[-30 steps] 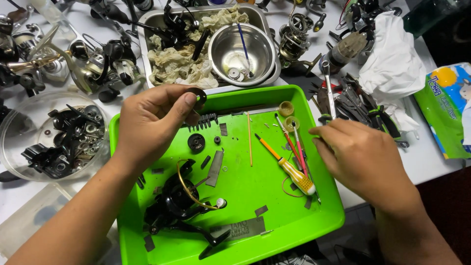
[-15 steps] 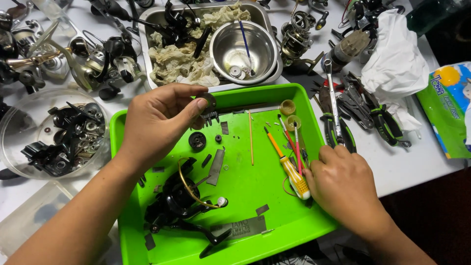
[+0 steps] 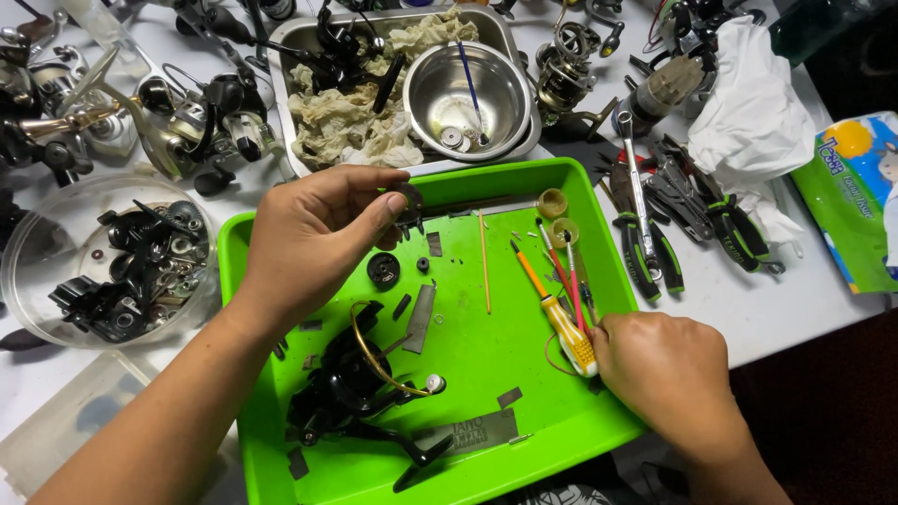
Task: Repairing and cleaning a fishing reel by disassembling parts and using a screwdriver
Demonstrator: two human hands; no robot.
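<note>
My left hand (image 3: 313, 238) hovers over the back left of a bright green tray (image 3: 486, 374) and pinches a small dark ring-shaped part (image 3: 408, 199) between thumb and fingers. My right hand (image 3: 666, 372) rests at the tray's right edge, fingers curled against the yellow handle of a small screwdriver (image 3: 568, 329) that lies there; whether it grips the tool is unclear. A black fishing reel body with a gold bail wire (image 3: 360, 383) lies in the tray's front left. Small dark parts (image 3: 383, 269) and a thin wooden stick (image 3: 485, 262) lie mid-tray.
A steel bowl (image 3: 468, 93) sits in a metal tray of rags (image 3: 351, 117) behind. Several reels (image 3: 178, 112) crowd the back left. A clear bowl of black parts (image 3: 112, 266) stands left. Pliers and a wrench (image 3: 655, 234), white cloth (image 3: 748, 122) and a tissue pack (image 3: 856, 196) lie right.
My right hand has drawn back from the tray's right middle to its front right edge, onto the yellow screwdriver handle. My left hand has kept the ring part in nearly the same place.
</note>
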